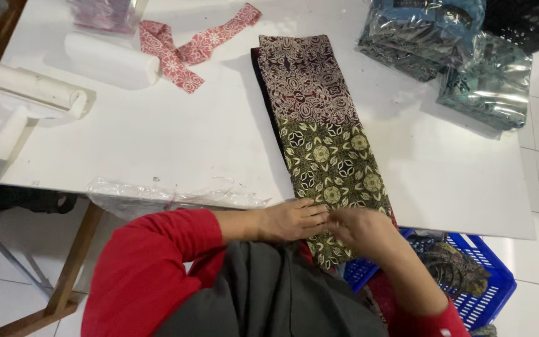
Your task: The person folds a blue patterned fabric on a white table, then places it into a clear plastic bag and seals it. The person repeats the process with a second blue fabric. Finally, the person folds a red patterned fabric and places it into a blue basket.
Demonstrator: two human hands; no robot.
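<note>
Patterned batik cloth, a long folded strip (319, 134), runs down the white tabletop (176, 134) in the head view, maroon at its far end and olive-green with pale flowers at its near end, which hangs over the tabletop's front edge into the person's lap. Both hands meet at that near end. The left hand (291, 220), in a red sleeve, lies flat on the cloth with fingers together, pressing it down at the edge; the right hand (366, 229) curls over the same spot, fingertips pinching the cloth's fold, so the grip of each hand is closed on the fabric, seemingly to keep the layers aligned and smooth.

Left of the strip, at the front edge, lies a crumpled clear plastic bag (169, 196). Farther left a white lint roller (23, 100) rests with its handle toward the edge, and a spare white roll (110, 59) lies beyond it. A pink patterned ribbon of cloth (188, 47) sits just left of the strip's far end. Right of the strip, shiny clear packages of folded blue-grey cloth (463, 59) are stacked; no readable label shows. Below the tabletop, right of the hands, a blue plastic basket (475, 281) holds more dark fabric.
</note>
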